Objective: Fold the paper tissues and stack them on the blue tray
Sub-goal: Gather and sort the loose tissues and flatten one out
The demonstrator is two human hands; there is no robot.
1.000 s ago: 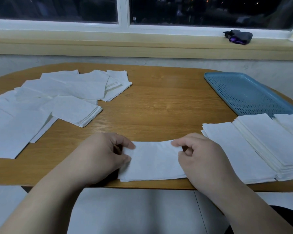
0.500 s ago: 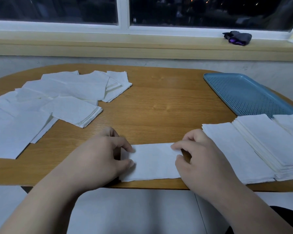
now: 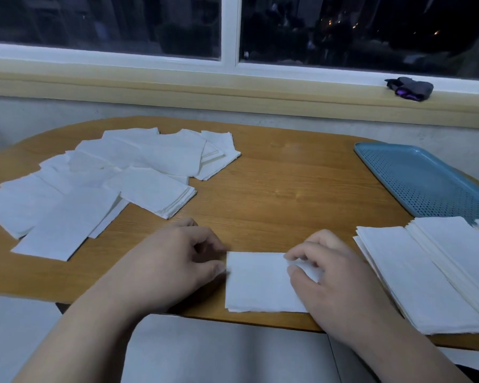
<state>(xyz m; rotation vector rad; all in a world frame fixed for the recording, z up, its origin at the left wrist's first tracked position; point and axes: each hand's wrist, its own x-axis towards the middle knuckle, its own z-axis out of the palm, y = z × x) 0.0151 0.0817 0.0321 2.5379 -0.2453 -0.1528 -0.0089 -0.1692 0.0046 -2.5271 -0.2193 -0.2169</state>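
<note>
**Item: folded paper tissue, near table edge**

Light, limp, tears easily (judged). Left hand curled, fingertips at its left edge; right hand pinching its right corner. Best gripped by corners. Blue tray far right, partly covered by folded stacks.

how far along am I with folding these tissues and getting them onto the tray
Partway. Done: folded stacks sit at the tray's near end. In hand: your left hand and right hand work one tissue at the table edge. Left: a loose pile awaits folding, and most of the blue tray shows bare.
</note>
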